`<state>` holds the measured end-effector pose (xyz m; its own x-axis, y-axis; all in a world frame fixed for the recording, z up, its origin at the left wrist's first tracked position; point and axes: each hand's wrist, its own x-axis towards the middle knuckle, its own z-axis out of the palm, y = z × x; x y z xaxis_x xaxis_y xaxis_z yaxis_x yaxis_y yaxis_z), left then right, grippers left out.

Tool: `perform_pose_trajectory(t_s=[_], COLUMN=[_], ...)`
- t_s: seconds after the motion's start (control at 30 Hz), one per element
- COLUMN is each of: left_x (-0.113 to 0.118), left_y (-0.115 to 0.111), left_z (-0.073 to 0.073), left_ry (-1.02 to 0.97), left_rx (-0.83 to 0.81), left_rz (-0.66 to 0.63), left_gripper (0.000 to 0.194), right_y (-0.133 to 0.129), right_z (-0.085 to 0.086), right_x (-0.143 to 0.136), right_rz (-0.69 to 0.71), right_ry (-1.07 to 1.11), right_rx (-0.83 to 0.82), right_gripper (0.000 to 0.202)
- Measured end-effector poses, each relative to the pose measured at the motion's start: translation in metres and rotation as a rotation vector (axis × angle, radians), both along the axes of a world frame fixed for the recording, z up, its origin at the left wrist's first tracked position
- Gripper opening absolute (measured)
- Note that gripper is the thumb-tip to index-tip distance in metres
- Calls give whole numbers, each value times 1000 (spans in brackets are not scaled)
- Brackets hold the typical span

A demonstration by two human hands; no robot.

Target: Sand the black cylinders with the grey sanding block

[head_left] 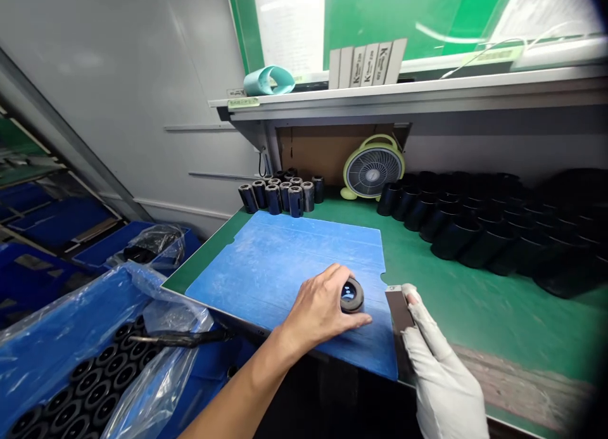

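My bare left hand point(319, 306) is wrapped round a dark hollow cylinder point(352, 296), its open end facing up, over the right part of a blue sheet point(285, 255). My right hand point(439, 363), in a white glove with a bare fingertip showing, grips a flat grey-brown block point(399, 309) beside the sheet's right edge. The block and the cylinder are apart.
Dark cylinders point(296, 201) stand behind the sheet, near a green fan point(373, 170). Many black cylinders point(456, 236) fill the back right. Lower left, a plastic-lined blue crate point(42, 306) holds several black parts. A shelf point(427, 87) runs above.
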<state>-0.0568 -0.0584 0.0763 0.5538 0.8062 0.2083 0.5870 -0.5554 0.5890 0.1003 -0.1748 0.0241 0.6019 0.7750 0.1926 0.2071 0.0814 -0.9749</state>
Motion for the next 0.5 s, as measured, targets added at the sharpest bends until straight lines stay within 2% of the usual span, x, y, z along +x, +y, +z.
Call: perform_pose_trajectory(t_s=[0.07,0.2,0.33,0.43,0.5], left_x=[5,11,12,12,13], left_y=[-1,-7,-13,-15,-17], left_z=[0,-2,-4,-3,-3], left_ry=[19,52,60,32,17], left_rx=[-52,-80,-43,-73,-62], left_rz=[28,45,44,21,9], left_gripper=[40,32,33,34,31], right_y=[-2,13,37,39,35], right_z=[-1,-2,-6,-8,-6], right_x=[-3,-11,-1,11,14], right_rz=[68,197,243,254,198], right_ry=[-6,-248,-507,-854,-904], right_rx=[23,193,298,359,363], right_gripper=[49,47,54,59,60])
